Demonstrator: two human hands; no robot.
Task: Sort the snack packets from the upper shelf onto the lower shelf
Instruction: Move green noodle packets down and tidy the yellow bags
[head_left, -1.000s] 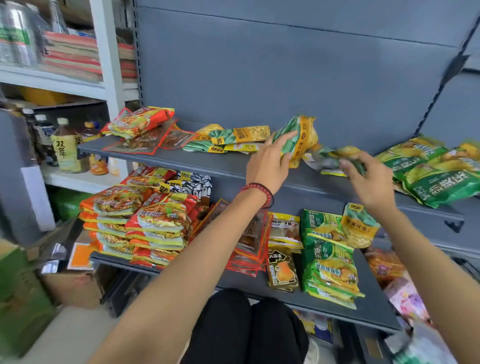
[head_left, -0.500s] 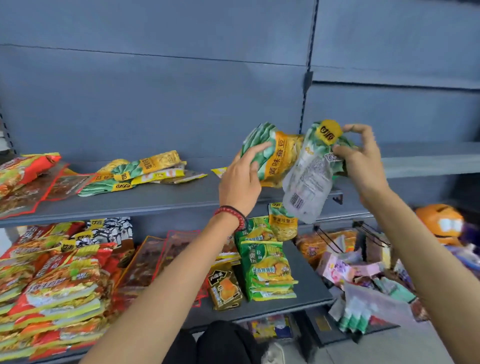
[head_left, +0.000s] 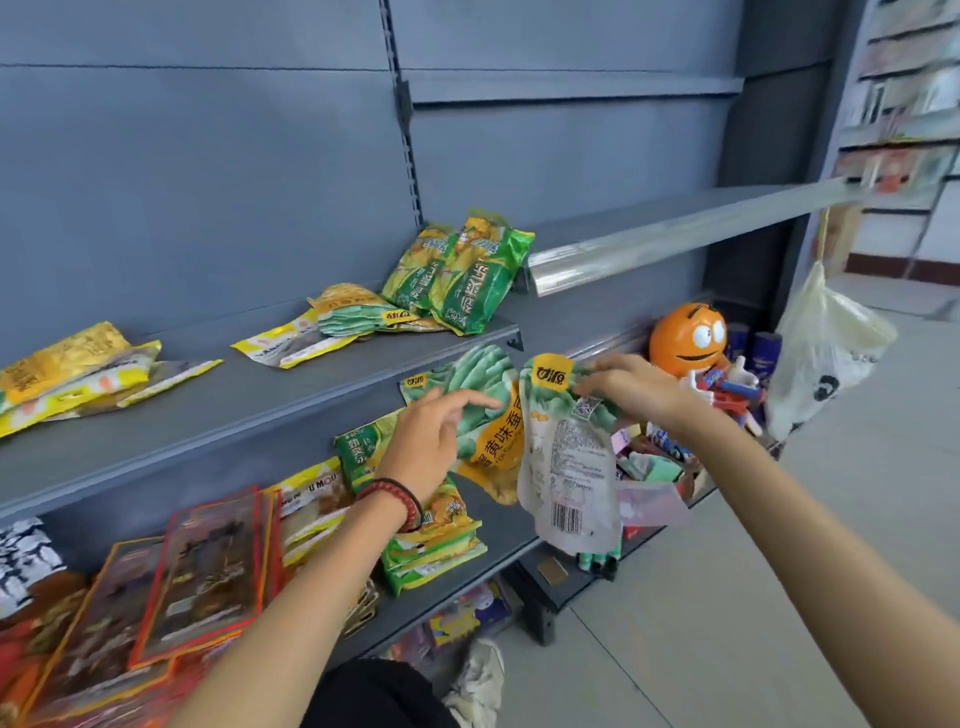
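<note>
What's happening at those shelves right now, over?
Right hand pinches white-backed packet. Left hand on green-orange packet, grip unclear. Neither yet on lower shelf. Nothing in the way.
</note>
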